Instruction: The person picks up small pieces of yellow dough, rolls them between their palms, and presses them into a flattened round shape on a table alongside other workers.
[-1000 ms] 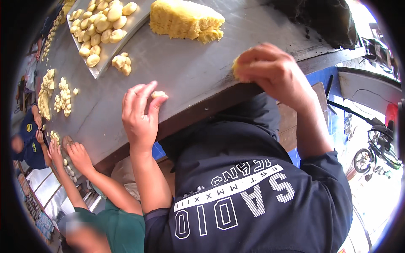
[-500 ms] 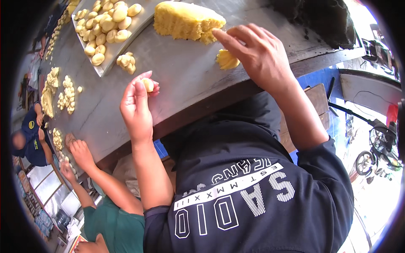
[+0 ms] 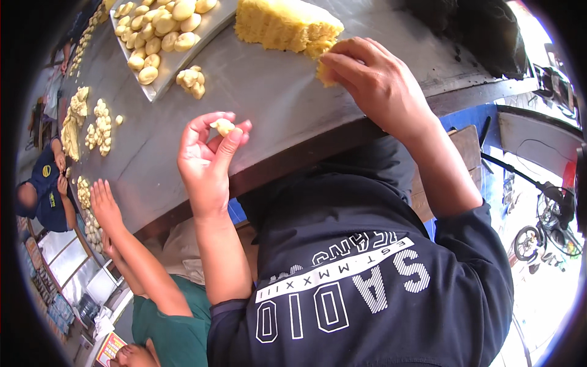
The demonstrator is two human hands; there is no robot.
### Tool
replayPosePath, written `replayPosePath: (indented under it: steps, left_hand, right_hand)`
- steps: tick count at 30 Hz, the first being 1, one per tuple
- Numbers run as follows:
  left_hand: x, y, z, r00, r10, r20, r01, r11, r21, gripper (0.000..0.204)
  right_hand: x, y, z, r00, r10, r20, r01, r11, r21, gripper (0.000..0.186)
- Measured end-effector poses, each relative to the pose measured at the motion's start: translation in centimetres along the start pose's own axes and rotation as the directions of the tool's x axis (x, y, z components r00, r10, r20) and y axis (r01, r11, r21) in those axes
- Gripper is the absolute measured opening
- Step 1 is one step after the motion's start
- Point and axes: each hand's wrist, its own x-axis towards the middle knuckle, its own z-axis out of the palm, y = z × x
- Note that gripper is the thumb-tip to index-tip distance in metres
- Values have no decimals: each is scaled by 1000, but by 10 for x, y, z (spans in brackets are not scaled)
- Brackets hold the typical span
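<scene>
My left hand point(image 3: 208, 156) is raised above the near table edge, thumb and fingers pinching a small pale dough piece point(image 3: 225, 127). My right hand point(image 3: 385, 85) reaches over the table, its fingers closed on a crumbly yellow chunk of filling point(image 3: 325, 74), partly hidden by the fingertips. Just beyond them lies a large yellow block of filling point(image 3: 284, 25) with a rough, broken side. A small clump of dough pieces point(image 3: 191, 82) rests on the table between my left hand and a metal tray point(image 3: 160, 92) heaped with smooth, round dough balls point(image 3: 165, 24).
Farther left on the grey table point(image 3: 153, 147) are a long dough strip point(image 3: 74, 125) and heaps of small dough pieces point(image 3: 99, 128). A co-worker in green point(image 3: 177, 312) works at my left; another in dark blue point(image 3: 46, 183) is beyond. A black bag point(image 3: 471, 33) lies at the far right.
My right fingers have lowered from the block and closed on the loose yellow chunk. My left thumb has shifted against the dough piece. The neighbouring co-worker's hands have moved over the table.
</scene>
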Motion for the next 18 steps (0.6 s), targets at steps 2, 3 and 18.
replayPosePath:
  steps: [2, 3, 18]
  left_hand:
    - [0, -7, -12, 937, 284, 206, -350, 798, 492, 28]
    - [-1, -8, -14, 866, 356, 351, -499, 567, 656, 30]
    - [-9, -1, -9, 781, 353, 515, -549, -6, 836, 41]
  right_hand:
    - [0, -3, 0, 1000, 4, 23, -5, 1000, 18, 30]
    - [-1, -4, 1, 1000, 7, 30, -7, 1000, 1, 30]
    - [8, -7, -7, 981, 122, 148, -126, 992, 19, 35]
